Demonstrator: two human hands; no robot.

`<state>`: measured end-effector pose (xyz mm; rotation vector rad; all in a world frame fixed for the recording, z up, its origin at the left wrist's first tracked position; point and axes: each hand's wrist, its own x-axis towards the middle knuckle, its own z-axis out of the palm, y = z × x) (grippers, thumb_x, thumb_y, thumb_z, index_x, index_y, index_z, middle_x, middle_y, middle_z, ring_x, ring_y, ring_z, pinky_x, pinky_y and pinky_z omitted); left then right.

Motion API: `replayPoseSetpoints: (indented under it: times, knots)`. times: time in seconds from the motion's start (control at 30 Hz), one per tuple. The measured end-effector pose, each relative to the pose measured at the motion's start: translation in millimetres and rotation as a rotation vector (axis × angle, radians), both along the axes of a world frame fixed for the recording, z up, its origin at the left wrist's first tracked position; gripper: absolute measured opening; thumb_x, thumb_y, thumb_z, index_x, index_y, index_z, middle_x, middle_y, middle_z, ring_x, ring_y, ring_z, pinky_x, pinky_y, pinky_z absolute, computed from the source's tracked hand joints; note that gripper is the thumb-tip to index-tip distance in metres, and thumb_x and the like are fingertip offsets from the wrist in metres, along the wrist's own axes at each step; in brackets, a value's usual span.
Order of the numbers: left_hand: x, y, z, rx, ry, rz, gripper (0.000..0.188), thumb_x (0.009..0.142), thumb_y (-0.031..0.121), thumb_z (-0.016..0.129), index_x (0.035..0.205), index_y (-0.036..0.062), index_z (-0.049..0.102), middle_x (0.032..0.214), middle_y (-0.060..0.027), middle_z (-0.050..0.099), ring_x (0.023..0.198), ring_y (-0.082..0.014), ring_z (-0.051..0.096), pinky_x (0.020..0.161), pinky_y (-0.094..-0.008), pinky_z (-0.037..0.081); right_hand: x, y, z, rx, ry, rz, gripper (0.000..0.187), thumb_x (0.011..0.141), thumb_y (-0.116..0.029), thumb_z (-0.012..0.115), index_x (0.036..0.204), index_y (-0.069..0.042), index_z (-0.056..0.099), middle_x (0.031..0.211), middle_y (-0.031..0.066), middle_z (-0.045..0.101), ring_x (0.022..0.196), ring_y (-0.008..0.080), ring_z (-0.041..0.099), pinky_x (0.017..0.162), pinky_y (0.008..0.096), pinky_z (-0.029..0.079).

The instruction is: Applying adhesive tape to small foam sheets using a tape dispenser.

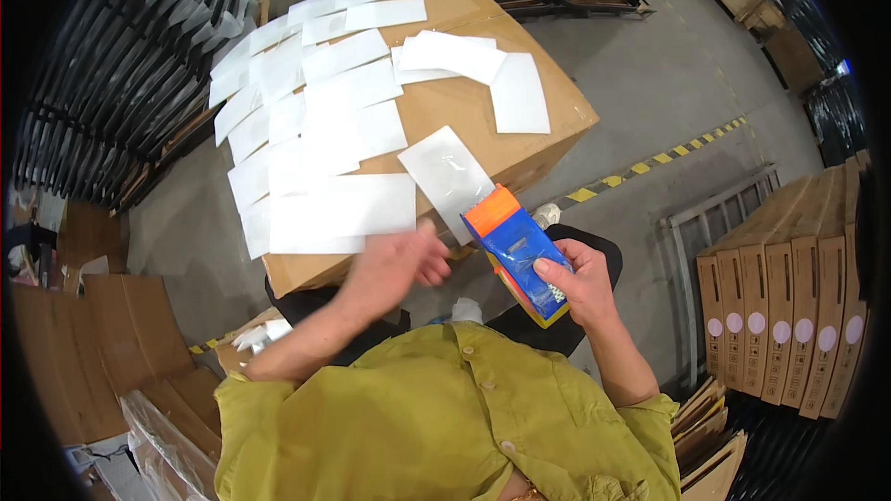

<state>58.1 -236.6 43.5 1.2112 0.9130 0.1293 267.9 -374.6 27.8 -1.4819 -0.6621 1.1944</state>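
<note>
My right hand (587, 280) is closed around a flat blue-and-orange packet (522, 255), thumb on its top face. The packet has an orange end and a yellowish edge. Behind that orange end, a glossy whitish sheet (447, 172) reaches over the near edge of a large cardboard carton (464, 9); I cannot tell whether packet and sheet touch. My left hand (399, 263) is at the carton's near edge, beside a white sheet (371, 209). Its fingers are loosely bent and a little apart, with nothing seen in them. Rows of overlapping white sheets (339, 97) cover the carton's left part.
More white sheets (520, 93) lie at the carton's right. Stacked black frames (121, 74) stand at the left and far side. A row of brown boxes (780, 297) stands at the right beside a grey metal rack (687, 288). Yellow-black tape (640, 167) marks the floor.
</note>
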Motion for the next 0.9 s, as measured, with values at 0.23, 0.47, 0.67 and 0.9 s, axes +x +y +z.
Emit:
replayPoseSetpoints:
  times: [0.23, 0.47, 0.67, 0.9]
  knots:
    - [46.8, -22.5, -55.9, -0.535, -0.309, 0.383, 0.053, 0.083, 0.046, 0.047, 0.106, -0.0013, 0.051, 0.099, -0.0094, 0.058, 0.091, -0.0167, 0.055, 0.079, -0.0294, 0.043, -6.9, -26.6, 2.6, 0.030, 0.052, 0.054, 0.034, 0.070, -0.021, 0.070, 0.088, 0.005, 0.057, 0.075, 0.0059, 0.060, 0.065, 0.0071, 0.053, 0.060, 0.0196, 0.043]
    - [65.0, -22.5, -30.5, -0.260, -0.494, 0.490, 0.033, 0.078, 0.018, 0.062, 0.104, -0.0002, 0.053, 0.099, -0.0059, 0.058, 0.089, -0.0148, 0.054, 0.079, -0.0283, 0.043, -18.9, -54.5, 6.4, 0.132, 0.041, 0.008, 0.036, 0.070, -0.014, 0.070, 0.096, 0.005, 0.053, 0.082, 0.0068, 0.061, 0.071, 0.0077, 0.055, 0.064, 0.0206, 0.044]
    - [64.2, -0.3, -9.2, -0.207, -0.560, 0.622, 0.034, 0.078, 0.017, 0.062, 0.105, 0.0010, 0.050, 0.100, -0.0064, 0.056, 0.090, -0.0157, 0.054, 0.078, -0.0311, 0.046, -21.2, -75.3, 12.3, 0.122, 0.032, -0.011, 0.036, 0.071, -0.014, 0.069, 0.097, 0.005, 0.052, 0.084, 0.0085, 0.061, 0.072, 0.0090, 0.057, 0.065, 0.0219, 0.046]
    - [55.7, -3.1, 0.5, -0.289, -0.549, 0.546, 0.035, 0.082, 0.023, 0.057, 0.110, 0.0037, 0.047, 0.099, -0.0066, 0.056, 0.089, -0.0163, 0.055, 0.075, -0.0303, 0.047, -27.0, -78.9, 19.9, 0.163, -0.019, 0.011, 0.037, 0.070, -0.011, 0.069, 0.098, 0.006, 0.052, 0.084, 0.0087, 0.061, 0.072, 0.0089, 0.057, 0.065, 0.0210, 0.046]
